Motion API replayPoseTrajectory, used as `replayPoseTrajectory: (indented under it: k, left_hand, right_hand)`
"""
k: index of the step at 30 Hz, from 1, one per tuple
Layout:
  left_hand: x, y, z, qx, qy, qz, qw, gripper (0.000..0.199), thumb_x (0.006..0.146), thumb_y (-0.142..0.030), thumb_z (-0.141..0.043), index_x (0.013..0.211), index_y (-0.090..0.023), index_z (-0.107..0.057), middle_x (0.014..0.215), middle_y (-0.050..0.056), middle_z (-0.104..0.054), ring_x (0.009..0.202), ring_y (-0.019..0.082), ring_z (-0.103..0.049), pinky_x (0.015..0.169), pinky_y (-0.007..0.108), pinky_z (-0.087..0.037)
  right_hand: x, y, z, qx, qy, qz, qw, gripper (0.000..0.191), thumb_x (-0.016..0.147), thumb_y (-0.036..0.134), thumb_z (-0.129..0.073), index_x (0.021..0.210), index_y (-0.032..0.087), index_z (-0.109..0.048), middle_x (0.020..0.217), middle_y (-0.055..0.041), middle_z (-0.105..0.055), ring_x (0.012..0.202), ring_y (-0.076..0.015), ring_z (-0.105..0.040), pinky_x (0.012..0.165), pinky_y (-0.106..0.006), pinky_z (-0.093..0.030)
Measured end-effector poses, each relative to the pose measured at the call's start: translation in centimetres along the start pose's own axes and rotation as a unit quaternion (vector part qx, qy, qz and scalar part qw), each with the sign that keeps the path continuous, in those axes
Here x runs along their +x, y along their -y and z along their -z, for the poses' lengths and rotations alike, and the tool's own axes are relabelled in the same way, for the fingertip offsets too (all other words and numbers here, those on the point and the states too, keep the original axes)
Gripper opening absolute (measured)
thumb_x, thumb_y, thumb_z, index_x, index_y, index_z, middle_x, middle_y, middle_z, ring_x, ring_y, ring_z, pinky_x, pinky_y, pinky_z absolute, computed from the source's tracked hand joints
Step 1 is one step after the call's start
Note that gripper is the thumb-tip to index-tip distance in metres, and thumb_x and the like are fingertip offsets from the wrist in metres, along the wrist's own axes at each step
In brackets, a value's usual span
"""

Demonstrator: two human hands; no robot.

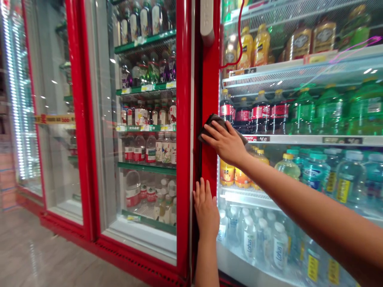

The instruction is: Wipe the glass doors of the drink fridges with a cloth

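Note:
My right hand (pixel 226 142) presses a dark cloth (pixel 213 120) against the red door frame (pixel 210 85) of the lit drinks fridge, with the fingers lying over the cloth. Part of the cloth shows past the fingertips and below the wrist side of the hand. Lower down, my left hand (pixel 206 209) rests on the same red frame, its fingers stretched upward and slightly apart, holding nothing. Behind the glass beside my right hand stand cola bottles (pixel 261 111) with red labels.
To the left stands a second red-framed fridge (pixel 183 131) with bottles on green-edged shelves (pixel 146 169). A white door handle (pixel 207 22) sits above my hands. A thin red cord (pixel 240 32) hangs at the upper right. Tiled floor (pixel 68 259) lies at the lower left.

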State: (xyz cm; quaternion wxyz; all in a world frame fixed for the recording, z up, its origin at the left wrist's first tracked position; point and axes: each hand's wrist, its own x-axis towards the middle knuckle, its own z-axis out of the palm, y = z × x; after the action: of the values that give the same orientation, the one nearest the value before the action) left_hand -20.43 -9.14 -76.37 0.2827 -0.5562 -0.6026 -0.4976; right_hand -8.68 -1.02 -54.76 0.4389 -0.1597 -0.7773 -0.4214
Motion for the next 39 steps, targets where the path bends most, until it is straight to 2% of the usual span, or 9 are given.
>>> replayPoseTrajectory:
  k: [3, 6, 16, 23, 27, 32, 34, 36, 39]
  left_hand:
    - [-0.1, 0.0, -0.2, 0.002, -0.012, 0.000, 1.000, 0.066, 0.099, -0.015, -0.039, 0.161, -0.027, -0.020, 0.166, 0.011, -0.030, 0.155, 0.027, -0.021, 0.123, 0.058, -0.028]
    - [-0.2, 0.0, -0.6, -0.002, -0.030, 0.004, 1.000, 0.066, 0.098, -0.015, -0.039, 0.160, -0.027, -0.022, 0.164, 0.011, -0.033, 0.154, 0.026, -0.023, 0.123, 0.057, -0.029]
    - [-3.3, 0.6, -1.9, -0.030, -0.105, 0.119, 0.987, 0.062, 0.100, -0.018, -0.036, 0.160, -0.016, -0.022, 0.163, 0.018, -0.034, 0.154, 0.026, -0.024, 0.125, 0.051, -0.027]
    - [-5.0, 1.7, -1.0, -0.032, -0.082, 0.120, 0.989, 0.060, 0.100, -0.015, -0.032, 0.160, -0.018, -0.023, 0.161, 0.017, -0.038, 0.153, 0.024, -0.028, 0.123, 0.050, -0.031]
    - [-3.8, 1.3, -0.1, -0.021, -0.107, 0.101, 0.989, 0.061, 0.100, -0.014, -0.033, 0.160, -0.019, -0.023, 0.162, 0.016, -0.037, 0.154, 0.024, -0.026, 0.124, 0.050, -0.030]
    - [-2.2, -0.1, 0.0, -0.025, -0.119, 0.070, 0.990, 0.062, 0.099, -0.013, -0.034, 0.160, -0.019, -0.022, 0.162, 0.017, -0.035, 0.154, 0.025, -0.025, 0.124, 0.051, -0.029]
    - [-2.1, -0.4, -0.3, -0.028, -0.122, 0.064, 0.990, 0.062, 0.100, -0.013, -0.035, 0.160, -0.019, -0.022, 0.163, 0.016, -0.035, 0.154, 0.024, -0.025, 0.124, 0.050, -0.030]
    - [-2.1, -0.5, -0.5, -0.029, -0.126, 0.071, 0.989, 0.062, 0.099, -0.012, -0.035, 0.160, -0.019, -0.024, 0.163, 0.016, -0.035, 0.154, 0.024, -0.025, 0.124, 0.050, -0.030]
    - [-2.3, -0.3, -0.6, -0.026, -0.133, 0.092, 0.986, 0.060, 0.100, -0.012, -0.033, 0.159, -0.019, -0.027, 0.161, 0.016, -0.037, 0.154, 0.024, -0.026, 0.125, 0.051, -0.027]
  right_hand:
    - [2.5, -1.2, 0.1, -0.006, -0.018, -0.022, 1.000, 0.043, 0.099, 0.022, -0.049, 0.141, 0.029, -0.057, 0.159, -0.0026, -0.043, 0.150, -0.0306, -0.032, 0.121, -0.061, -0.023]
    - [1.6, -0.4, -0.1, -0.005, 0.003, 0.005, 1.000, 0.044, 0.098, 0.022, -0.051, 0.141, 0.029, -0.057, 0.159, -0.0013, -0.044, 0.151, -0.0295, -0.031, 0.123, -0.057, -0.021]
    - [-10.1, 7.1, -1.7, 0.084, 0.070, 0.115, 0.987, 0.053, 0.094, 0.020, -0.054, 0.147, 0.020, -0.051, 0.161, -0.0062, -0.040, 0.151, -0.0282, -0.030, 0.124, -0.054, -0.023]
    - [-16.7, 11.2, -2.7, 0.118, 0.092, 0.182, 0.972, 0.052, 0.091, 0.024, -0.057, 0.143, 0.018, -0.055, 0.159, -0.0069, -0.044, 0.148, -0.0266, -0.035, 0.123, -0.051, -0.026]
    - [-14.0, 8.9, -2.5, 0.107, 0.089, 0.210, 0.968, 0.050, 0.091, 0.025, -0.056, 0.141, 0.021, -0.057, 0.158, -0.0053, -0.045, 0.148, -0.0256, -0.036, 0.124, -0.052, -0.023]
    - [-3.2, 2.0, 0.1, 0.024, 0.043, 0.057, 0.997, 0.049, 0.097, 0.021, -0.049, 0.145, 0.027, -0.052, 0.159, -0.0039, -0.043, 0.149, -0.0289, -0.035, 0.121, -0.058, -0.023]
    - [-0.7, 0.6, 1.0, 0.001, 0.034, 0.003, 0.999, 0.048, 0.098, 0.020, -0.048, 0.145, 0.025, -0.053, 0.160, -0.0058, -0.041, 0.149, -0.0319, -0.034, 0.120, -0.062, -0.022]
    - [-1.0, 1.0, 1.0, 0.000, 0.039, -0.003, 0.999, 0.048, 0.098, 0.020, -0.049, 0.145, 0.025, -0.053, 0.160, -0.0064, -0.041, 0.150, -0.0326, -0.032, 0.121, -0.061, -0.022]
    - [-6.3, 4.3, -0.1, 0.037, 0.064, 0.078, 0.994, 0.049, 0.097, 0.022, -0.052, 0.145, 0.024, -0.053, 0.160, -0.0052, -0.042, 0.150, -0.0304, -0.032, 0.123, -0.058, -0.021]
